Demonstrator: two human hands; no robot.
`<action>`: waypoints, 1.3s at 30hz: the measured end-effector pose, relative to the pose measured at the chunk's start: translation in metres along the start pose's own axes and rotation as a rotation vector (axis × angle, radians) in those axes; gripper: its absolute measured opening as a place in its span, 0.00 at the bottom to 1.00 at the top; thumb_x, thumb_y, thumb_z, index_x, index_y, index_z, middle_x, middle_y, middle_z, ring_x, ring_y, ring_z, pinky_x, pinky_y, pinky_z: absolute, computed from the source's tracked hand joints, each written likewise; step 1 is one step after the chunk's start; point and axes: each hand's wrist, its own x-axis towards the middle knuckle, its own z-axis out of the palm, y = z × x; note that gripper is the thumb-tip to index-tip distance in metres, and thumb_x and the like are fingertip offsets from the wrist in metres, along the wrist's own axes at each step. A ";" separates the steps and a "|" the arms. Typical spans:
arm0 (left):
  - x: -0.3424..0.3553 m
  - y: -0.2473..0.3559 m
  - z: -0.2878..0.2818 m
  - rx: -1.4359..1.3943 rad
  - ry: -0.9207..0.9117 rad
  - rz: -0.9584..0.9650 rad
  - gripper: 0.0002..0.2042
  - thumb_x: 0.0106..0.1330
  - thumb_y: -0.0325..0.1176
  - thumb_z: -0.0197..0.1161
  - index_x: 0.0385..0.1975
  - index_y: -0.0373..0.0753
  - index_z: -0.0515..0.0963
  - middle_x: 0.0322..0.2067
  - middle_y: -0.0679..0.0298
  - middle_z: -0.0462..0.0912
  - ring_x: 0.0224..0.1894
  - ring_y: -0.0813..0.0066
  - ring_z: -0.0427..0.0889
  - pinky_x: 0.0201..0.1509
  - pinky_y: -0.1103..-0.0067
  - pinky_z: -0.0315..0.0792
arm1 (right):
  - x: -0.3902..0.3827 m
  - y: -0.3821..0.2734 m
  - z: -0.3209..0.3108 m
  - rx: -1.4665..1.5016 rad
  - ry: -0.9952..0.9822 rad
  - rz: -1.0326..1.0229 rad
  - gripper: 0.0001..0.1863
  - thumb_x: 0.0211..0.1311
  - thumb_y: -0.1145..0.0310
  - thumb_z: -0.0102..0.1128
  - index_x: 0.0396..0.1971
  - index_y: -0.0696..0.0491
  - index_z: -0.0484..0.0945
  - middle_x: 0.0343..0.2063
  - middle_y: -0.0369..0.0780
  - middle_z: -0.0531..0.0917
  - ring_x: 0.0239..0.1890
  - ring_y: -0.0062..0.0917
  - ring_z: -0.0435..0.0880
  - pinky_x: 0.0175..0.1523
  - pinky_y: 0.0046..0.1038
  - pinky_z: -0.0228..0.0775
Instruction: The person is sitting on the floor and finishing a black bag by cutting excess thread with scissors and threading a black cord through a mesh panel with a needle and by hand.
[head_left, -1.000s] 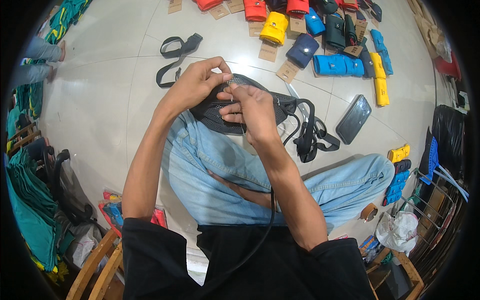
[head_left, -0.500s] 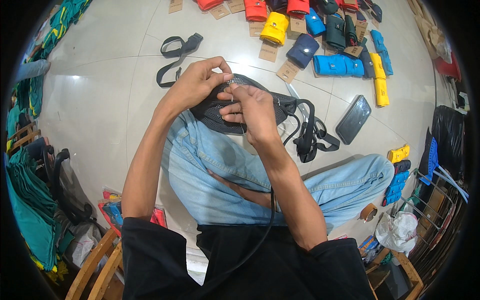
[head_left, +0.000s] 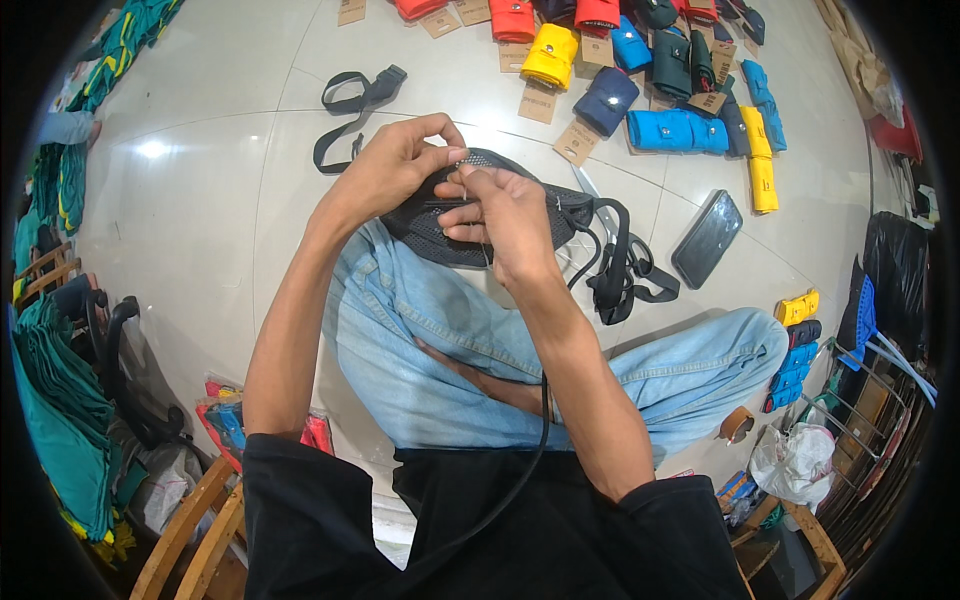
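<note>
A black mesh waist bag [head_left: 430, 238] rests against my jeans-clad leg, its strap and buckle [head_left: 385, 88] trailing off to the far left on the floor. My left hand [head_left: 395, 165] pinches the bag's upper edge between thumb and forefinger. Close beside it, thumb and forefinger of my right hand [head_left: 500, 215] are pressed together over the mesh, with the other fingers curled above the bag. Whatever sits in that pinch is too small to make out. To the right of the bag, its other strap [head_left: 620, 250] lies in loops next to black-handled scissors [head_left: 640, 262].
A dark phone [head_left: 707, 238] lies on the tiled floor at right. Beyond it are rolled pouches with brown tags, among them a yellow pouch [head_left: 549, 56] and a blue pouch [head_left: 676, 131]. Green cloth [head_left: 65, 410] hangs at left, near wooden chair legs [head_left: 190, 520].
Both hands keep nearly the same pinch at the bag's upper edge. At the far left, another person's leg by the green cloth has shifted slightly.
</note>
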 end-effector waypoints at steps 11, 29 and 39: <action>0.001 -0.002 0.002 -0.034 0.034 0.102 0.13 0.72 0.39 0.60 0.42 0.36 0.83 0.25 0.71 0.80 0.26 0.85 0.70 0.33 0.84 0.66 | -0.001 0.002 -0.001 -0.012 0.009 -0.022 0.15 0.75 0.67 0.53 0.43 0.67 0.76 0.33 0.46 0.85 0.23 0.23 0.86 0.24 0.20 0.80; 0.013 -0.008 -0.008 -0.202 -0.192 -0.072 0.10 0.69 0.36 0.64 0.41 0.38 0.86 0.27 0.72 0.83 0.29 0.86 0.75 0.36 0.87 0.66 | -0.001 0.008 -0.002 -0.012 -0.007 -0.034 0.14 0.76 0.69 0.49 0.41 0.67 0.76 0.33 0.47 0.84 0.24 0.26 0.87 0.26 0.22 0.83; -0.007 0.004 -0.002 -0.140 -0.086 0.029 0.08 0.68 0.31 0.65 0.42 0.36 0.81 0.26 0.74 0.79 0.28 0.90 0.70 0.35 0.86 0.63 | -0.002 0.009 -0.003 0.020 -0.002 -0.051 0.15 0.76 0.68 0.49 0.42 0.68 0.76 0.34 0.48 0.84 0.26 0.27 0.87 0.28 0.24 0.84</action>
